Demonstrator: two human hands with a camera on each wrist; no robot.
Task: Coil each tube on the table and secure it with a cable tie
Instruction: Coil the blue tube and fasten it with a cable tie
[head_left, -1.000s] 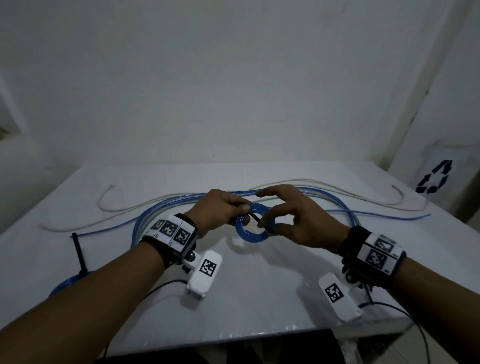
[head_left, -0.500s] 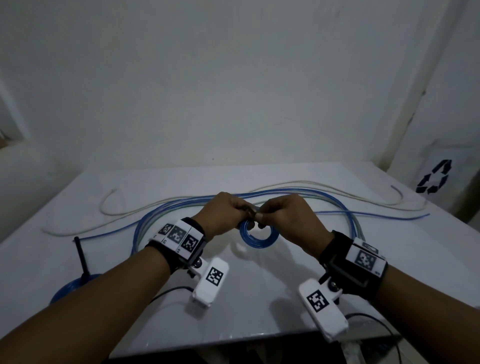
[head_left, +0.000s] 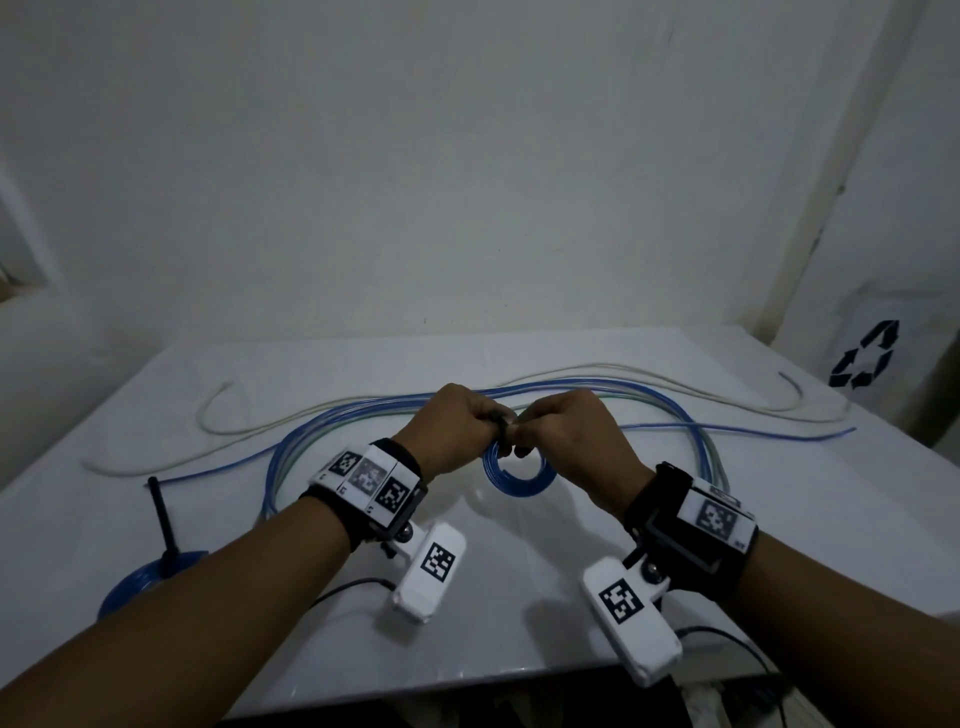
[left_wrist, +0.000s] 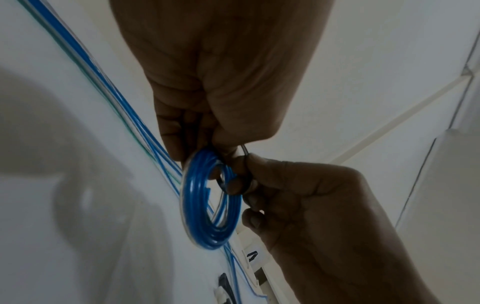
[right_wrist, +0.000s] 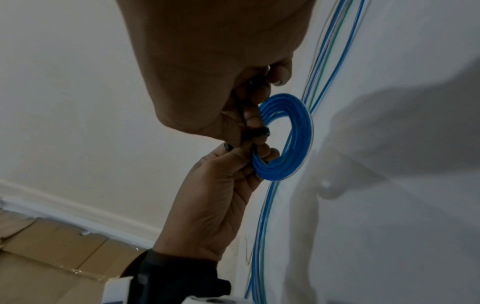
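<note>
A small coil of blue tube (head_left: 519, 470) hangs upright just above the white table (head_left: 519, 597), at the middle. My left hand (head_left: 485, 426) pinches its top, with a finger through the ring (right_wrist: 270, 153). A black cable tie (head_left: 503, 423) loops round the coil's top strands (left_wrist: 223, 185). My right hand (head_left: 525, 434) meets the left one there and pinches the tie between thumb and fingers (left_wrist: 249, 162). The tie's head (right_wrist: 257, 133) shows between the two hands. The coil (left_wrist: 207, 207) is otherwise free of both hands.
Long loose blue and green tubes (head_left: 696, 447) and white tubes (head_left: 218, 415) lie across the table behind the hands. Another blue coil (head_left: 135, 582) with an upright black tie tail (head_left: 162, 514) sits front left. A cardboard box (right_wrist: 52, 246) stands off the table.
My right hand, spread round the coil a second ago, has come up to the left hand at the coil's top and closed on the tie. The coil has barely moved.
</note>
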